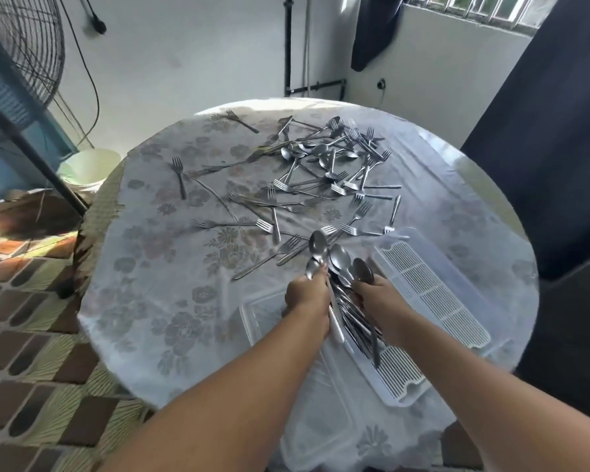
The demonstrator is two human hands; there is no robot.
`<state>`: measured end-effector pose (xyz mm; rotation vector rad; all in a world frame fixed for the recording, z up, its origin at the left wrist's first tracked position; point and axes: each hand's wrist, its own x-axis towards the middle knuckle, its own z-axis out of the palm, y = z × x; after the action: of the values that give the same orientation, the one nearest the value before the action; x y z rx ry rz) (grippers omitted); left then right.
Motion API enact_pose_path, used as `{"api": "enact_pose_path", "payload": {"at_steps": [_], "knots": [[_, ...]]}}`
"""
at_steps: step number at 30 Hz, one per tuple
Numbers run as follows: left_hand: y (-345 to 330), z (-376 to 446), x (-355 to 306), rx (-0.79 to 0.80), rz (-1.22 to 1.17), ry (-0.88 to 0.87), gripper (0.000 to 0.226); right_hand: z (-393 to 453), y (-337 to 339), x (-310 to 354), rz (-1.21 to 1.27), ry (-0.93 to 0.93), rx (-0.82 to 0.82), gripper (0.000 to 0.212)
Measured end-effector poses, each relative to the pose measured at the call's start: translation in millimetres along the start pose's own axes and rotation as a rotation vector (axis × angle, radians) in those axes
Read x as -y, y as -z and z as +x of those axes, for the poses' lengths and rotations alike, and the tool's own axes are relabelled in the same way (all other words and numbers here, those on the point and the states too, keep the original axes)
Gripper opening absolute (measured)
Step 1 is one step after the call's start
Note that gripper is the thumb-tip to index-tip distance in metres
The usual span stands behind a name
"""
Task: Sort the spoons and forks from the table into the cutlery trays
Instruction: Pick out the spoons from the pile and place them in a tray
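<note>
Head view: I see both hands over the near cutlery tray (394, 379), where sorted spoons (355, 321) already lie bunched. My left hand (307, 294) grips a few spoons, bowls up; my right hand (378, 298) holds another bunch. Just beyond that tray the second tray (433, 287) looks empty. Farther beyond, a tangled heap of forks and spoons (327, 161) remains, so I judge most sorting is left.

My two forearms are bare from the bottom edge of view to the wrists; no sleeve cuff shows; my left hand (308, 290) and my right hand (379, 299) are bare too, ungloved, fingers plain.
</note>
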<state>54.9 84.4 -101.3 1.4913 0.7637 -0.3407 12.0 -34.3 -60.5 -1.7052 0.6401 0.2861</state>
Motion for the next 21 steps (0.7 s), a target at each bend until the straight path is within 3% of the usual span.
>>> {"api": "enact_pose_path", "payload": {"at_steps": [4,11,21], "knots": [[-6.3,-11.8,7.8,-0.163,0.226,0.014,0.066,1.0,9.8,-4.5,-0.039,-0.014,0.029,0.010],[-27.8,-39.3,15.5,-0.307,0.382,0.043,0.043,23.3,28.1,-29.0,-0.327,0.044,0.159,0.016],[-39.7,-38.2,25.1,-0.638,0.826,-0.281,0.026,25.1,31.5,-28.3,-0.625,0.273,0.206,0.010]]}}
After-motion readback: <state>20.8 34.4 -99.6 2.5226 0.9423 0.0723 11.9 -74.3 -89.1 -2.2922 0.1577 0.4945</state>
